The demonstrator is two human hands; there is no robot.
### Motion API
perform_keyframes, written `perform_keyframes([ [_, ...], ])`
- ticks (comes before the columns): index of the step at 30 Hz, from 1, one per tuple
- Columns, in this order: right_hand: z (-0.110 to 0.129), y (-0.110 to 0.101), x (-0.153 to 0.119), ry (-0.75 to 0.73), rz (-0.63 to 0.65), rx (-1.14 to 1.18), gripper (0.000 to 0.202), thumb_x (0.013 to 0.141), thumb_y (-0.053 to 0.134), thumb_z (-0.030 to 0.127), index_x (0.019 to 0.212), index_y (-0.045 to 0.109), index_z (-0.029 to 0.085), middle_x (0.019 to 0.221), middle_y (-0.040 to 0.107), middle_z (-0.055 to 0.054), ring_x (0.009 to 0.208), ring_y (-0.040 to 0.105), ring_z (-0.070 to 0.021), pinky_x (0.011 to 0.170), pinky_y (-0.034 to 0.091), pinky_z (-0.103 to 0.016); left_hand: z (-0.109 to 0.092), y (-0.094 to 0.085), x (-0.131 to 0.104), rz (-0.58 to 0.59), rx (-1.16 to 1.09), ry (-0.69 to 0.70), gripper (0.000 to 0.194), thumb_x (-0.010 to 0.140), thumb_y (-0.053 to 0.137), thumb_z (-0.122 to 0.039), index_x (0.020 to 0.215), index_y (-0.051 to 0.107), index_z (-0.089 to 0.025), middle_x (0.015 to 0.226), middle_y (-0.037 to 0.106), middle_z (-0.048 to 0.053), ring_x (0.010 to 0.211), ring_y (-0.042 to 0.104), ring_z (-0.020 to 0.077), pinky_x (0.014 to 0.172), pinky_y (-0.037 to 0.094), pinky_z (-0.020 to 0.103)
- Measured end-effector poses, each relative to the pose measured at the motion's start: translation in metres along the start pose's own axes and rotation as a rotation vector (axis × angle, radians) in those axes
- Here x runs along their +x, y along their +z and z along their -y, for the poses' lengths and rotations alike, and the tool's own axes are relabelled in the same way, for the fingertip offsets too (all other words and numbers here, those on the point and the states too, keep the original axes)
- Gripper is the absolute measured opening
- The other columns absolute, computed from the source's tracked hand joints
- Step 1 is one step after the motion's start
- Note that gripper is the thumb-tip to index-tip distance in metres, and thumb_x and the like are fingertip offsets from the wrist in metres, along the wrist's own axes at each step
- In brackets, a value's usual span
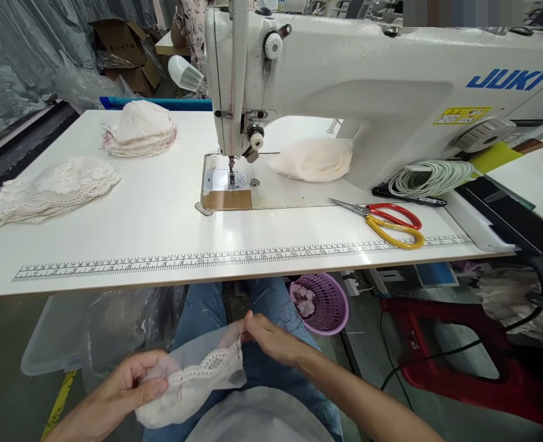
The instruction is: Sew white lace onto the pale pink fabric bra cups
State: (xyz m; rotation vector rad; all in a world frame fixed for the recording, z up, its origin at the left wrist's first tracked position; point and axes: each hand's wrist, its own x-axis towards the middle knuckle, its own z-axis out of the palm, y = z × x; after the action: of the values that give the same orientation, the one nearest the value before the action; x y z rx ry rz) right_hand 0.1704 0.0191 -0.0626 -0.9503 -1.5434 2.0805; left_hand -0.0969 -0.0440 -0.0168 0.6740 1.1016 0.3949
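Note:
Over my lap, a white lace-trimmed fabric piece [202,373] with a sheer part is stretched between both hands. My left hand [136,387] pinches its left end between thumb and fingers. At the upper right corner, the fingertips of my right hand [266,334] close on the edge. A loose reddish thread shows on the fabric near my left thumb. Above them on the table stands a white sewing machine [336,67], its needle area [231,175] holding no fabric.
Lace pieces [54,187] and padded cups [140,129] lie stacked at left; more cups [317,161] sit under the machine arm. Scissors [386,224] and coiled cord [430,179] are at right. Below are a purple basket [333,301] and red stool [441,362]. A person [192,37] is behind.

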Motion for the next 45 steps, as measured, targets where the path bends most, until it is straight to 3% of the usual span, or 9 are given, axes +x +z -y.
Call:
perform_keyframes([
  [7,0.001,-0.003,0.0,0.003,0.018,-0.017,0.089,0.072,0.016,0.084,0.073,0.066,0.011,0.074,0.062,-0.007,0.074,0.055,-0.0175,0.075,0.043,-0.03,0.001,0.0,-0.001,-0.03,0.022,-0.002,0.036,0.074,0.068,-0.05,0.087,0.07,-0.017,0.076,0.068,0.005,0.064,0.058,0.0144,0.057,0.043,0.018],
  [10,0.003,0.001,0.003,-0.013,0.076,0.021,0.077,0.072,0.035,0.081,0.082,0.069,0.012,0.078,0.064,-0.006,0.075,0.057,-0.0168,0.072,0.044,-0.028,0.001,0.0,-0.001,-0.024,0.046,-0.001,0.036,0.076,0.066,-0.049,0.09,0.069,-0.016,0.077,0.067,0.004,0.065,0.056,0.0138,0.058,0.042,0.018],
  [14,0.007,0.0,0.005,-0.012,0.124,0.068,0.055,0.068,0.063,0.063,0.087,0.07,0.011,0.073,0.064,-0.004,0.067,0.057,-0.0136,0.062,0.044,-0.023,-0.007,0.002,0.0,0.005,0.129,0.007,0.034,0.077,0.065,-0.048,0.089,0.068,-0.016,0.074,0.063,0.002,0.064,0.051,0.0117,0.058,0.037,0.017],
  [17,0.015,-0.008,0.002,-0.005,0.176,0.078,0.046,0.072,0.064,0.056,0.083,0.071,0.012,0.073,0.065,-0.004,0.067,0.058,-0.0135,0.062,0.045,-0.023,-0.02,0.008,0.0,0.023,0.246,0.024,0.035,0.077,0.064,-0.05,0.085,0.069,-0.016,0.07,0.058,0.001,0.062,0.046,0.0119,0.057,0.034,0.019],
  [22,0.035,-0.013,0.006,-0.007,0.431,-0.076,0.039,0.07,0.07,0.047,0.092,0.072,0.015,0.079,0.068,-0.004,0.072,0.062,-0.0152,0.063,0.047,-0.022,-0.044,0.021,0.007,0.161,0.442,0.057,0.029,0.082,0.057,-0.044,0.085,0.07,-0.018,0.064,0.051,0.0,0.053,0.034,0.0114,0.051,0.026,0.022],
  [27,0.041,-0.007,0.012,-0.044,0.451,-0.15,0.034,0.076,0.065,0.044,0.083,0.071,0.011,0.071,0.065,-0.003,0.064,0.059,-0.0128,0.059,0.044,-0.02,-0.052,0.027,0.016,0.207,0.469,0.036,0.029,0.083,0.055,-0.044,0.082,0.069,-0.019,0.055,0.037,-0.004,0.047,0.02,0.01,0.048,0.016,0.024],
  [33,0.04,-0.006,0.013,-0.127,0.397,-0.278,0.029,0.076,0.067,0.04,0.071,0.066,0.011,0.057,0.047,0.005,0.051,0.042,-0.0062,0.048,0.03,-0.017,-0.048,0.023,0.021,0.191,0.425,0.056,0.026,0.081,0.059,-0.041,0.077,0.068,-0.017,0.054,0.037,-0.005,0.049,0.025,0.0096,0.048,0.019,0.023],
  [38,0.034,-0.012,0.009,-0.029,0.414,-0.153,0.033,0.075,0.067,0.043,0.078,0.066,0.011,0.068,0.055,0.001,0.059,0.048,-0.0085,0.051,0.036,-0.017,-0.037,0.021,0.023,0.131,0.341,0.059,0.019,0.076,0.066,-0.036,0.081,0.068,-0.017,0.066,0.058,0.0,0.059,0.046,0.0119,0.056,0.033,0.021],
  [45,0.029,-0.005,0.006,-0.078,0.346,-0.161,0.033,0.076,0.065,0.044,0.072,0.062,0.012,0.063,0.047,0.003,0.057,0.044,-0.008,0.049,0.032,-0.018,-0.034,0.026,0.021,0.081,0.245,0.092,0.021,0.077,0.066,-0.035,0.087,0.067,-0.017,0.075,0.063,0.001,0.067,0.053,0.0136,0.062,0.039,0.021],
])
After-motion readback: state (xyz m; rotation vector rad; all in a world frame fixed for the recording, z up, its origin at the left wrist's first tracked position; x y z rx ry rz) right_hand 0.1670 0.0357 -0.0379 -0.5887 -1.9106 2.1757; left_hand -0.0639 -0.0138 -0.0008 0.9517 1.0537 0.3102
